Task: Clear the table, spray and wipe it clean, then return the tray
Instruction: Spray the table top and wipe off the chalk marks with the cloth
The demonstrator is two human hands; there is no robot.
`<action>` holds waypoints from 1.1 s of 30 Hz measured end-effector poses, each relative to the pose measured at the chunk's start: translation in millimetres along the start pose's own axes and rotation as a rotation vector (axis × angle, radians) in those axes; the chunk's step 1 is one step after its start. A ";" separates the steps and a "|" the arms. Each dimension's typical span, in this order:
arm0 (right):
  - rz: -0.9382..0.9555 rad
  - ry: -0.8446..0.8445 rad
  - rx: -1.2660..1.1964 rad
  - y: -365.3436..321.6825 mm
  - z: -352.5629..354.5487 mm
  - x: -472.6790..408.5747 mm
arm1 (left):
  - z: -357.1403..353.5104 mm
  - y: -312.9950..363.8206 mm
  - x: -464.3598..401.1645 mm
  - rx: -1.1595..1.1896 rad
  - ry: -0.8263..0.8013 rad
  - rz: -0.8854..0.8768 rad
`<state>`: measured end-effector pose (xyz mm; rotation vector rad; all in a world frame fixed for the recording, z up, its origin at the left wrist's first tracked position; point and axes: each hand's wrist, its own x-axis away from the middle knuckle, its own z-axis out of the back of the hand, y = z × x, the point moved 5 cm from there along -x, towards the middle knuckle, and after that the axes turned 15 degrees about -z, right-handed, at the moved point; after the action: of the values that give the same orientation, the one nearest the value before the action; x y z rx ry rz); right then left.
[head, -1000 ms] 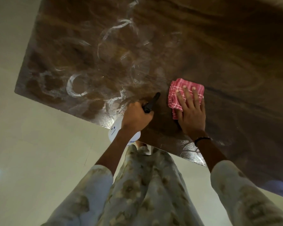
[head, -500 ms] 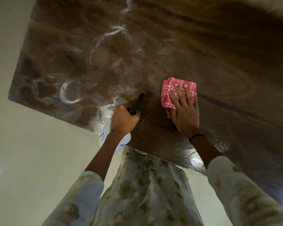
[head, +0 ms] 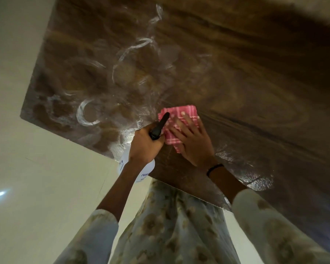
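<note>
A dark wood-grain table (head: 255, 77) fills the upper part of the view, with white smears and ring marks on its left half. My left hand (head: 144, 145) grips a white spray bottle (head: 137, 168) at the near edge; its black nozzle (head: 161, 125) points out over the table. My right hand (head: 192, 141) lies flat, fingers spread, on a folded red-and-white checked cloth (head: 179, 119) that rests on the tabletop. The nozzle tip overlaps the cloth's left side. No tray is in view.
A pale tiled floor (head: 36, 178) lies to the left and below the table's near edge (head: 189, 194). My patterned clothing (head: 170, 225) hangs close to that edge. A wet, speckled patch (head: 255, 180) shines on the table beside my right wrist.
My right hand has slid the cloth leftward across the table until it sits beside the spray nozzle. The left hand keeps its hold on the bottle.
</note>
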<state>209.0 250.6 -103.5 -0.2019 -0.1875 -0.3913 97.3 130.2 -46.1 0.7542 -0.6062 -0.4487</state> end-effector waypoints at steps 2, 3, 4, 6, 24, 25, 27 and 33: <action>0.019 -0.006 0.038 30.6 1.2 9.6 | -0.8 2.5 -1.5 0.012 -0.006 0.000; -0.012 -0.014 0.049 45.8 4.1 9.5 | -0.9 2.7 -2.7 0.016 -0.004 -0.003; -0.068 -0.021 0.050 58.8 8.6 5.1 | -0.5 2.5 -4.3 0.021 0.000 0.000; -0.187 -0.024 0.034 72.7 17.8 -12.9 | -0.1 1.6 -7.5 0.031 0.005 0.004; 0.080 -0.008 0.116 77.9 11.7 -11.9 | -6.8 30.2 -37.4 0.012 -0.013 0.007; 0.016 0.001 0.119 92.6 14.2 -16.2 | -10.1 34.4 -41.8 0.012 -0.029 0.000; -0.136 0.017 0.090 117.0 21.0 -30.2 | -16.8 43.5 -52.0 0.009 -0.065 -0.023; -0.404 0.017 -0.007 131.5 36.1 -60.0 | -37.9 65.5 -80.7 -0.015 -0.089 -0.005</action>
<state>201.3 399.4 -102.7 -0.1673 -0.2098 -0.7948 72.7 238.0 -47.0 0.7241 -0.6832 -0.4924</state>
